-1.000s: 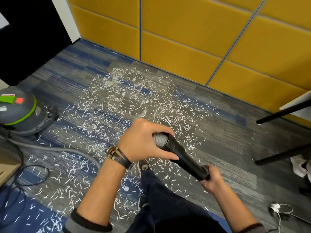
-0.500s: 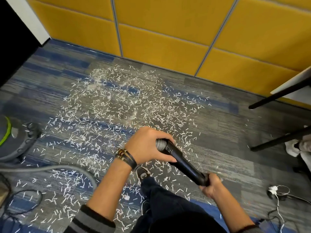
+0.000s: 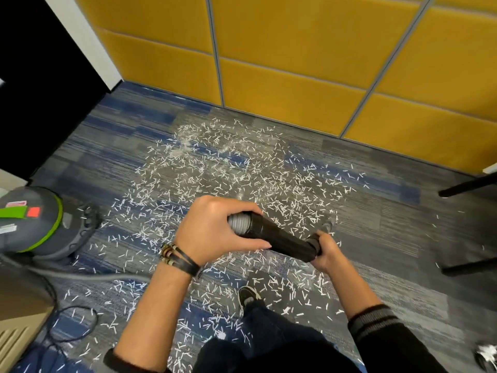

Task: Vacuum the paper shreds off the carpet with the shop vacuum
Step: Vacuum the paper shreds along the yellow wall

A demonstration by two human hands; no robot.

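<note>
White paper shreds (image 3: 236,173) lie scattered over the grey and blue carpet (image 3: 390,227), from the wall back to my feet. I hold a black vacuum nozzle tube (image 3: 279,238) level in front of me. My left hand (image 3: 215,227) grips its upper end, where the grey ribbed hose (image 3: 238,223) joins it. My right hand (image 3: 324,251) is closed around the lower end. The nozzle mouth is hidden by my right hand. The grey shop vacuum (image 3: 35,222) with a green band sits on the carpet at the left, its hose (image 3: 88,277) trailing toward me.
Yellow wall panels (image 3: 295,63) bound the carpet at the back. Black furniture legs (image 3: 468,187) stand at the right. A black cable (image 3: 70,327) loops at the lower left beside a beige unit (image 3: 18,313). My shoe (image 3: 248,296) stands among the shreds.
The view has swung back to the left, bringing the shop vacuum fully into sight. The tube now lies flatter and my hands sit closer together on it.
</note>
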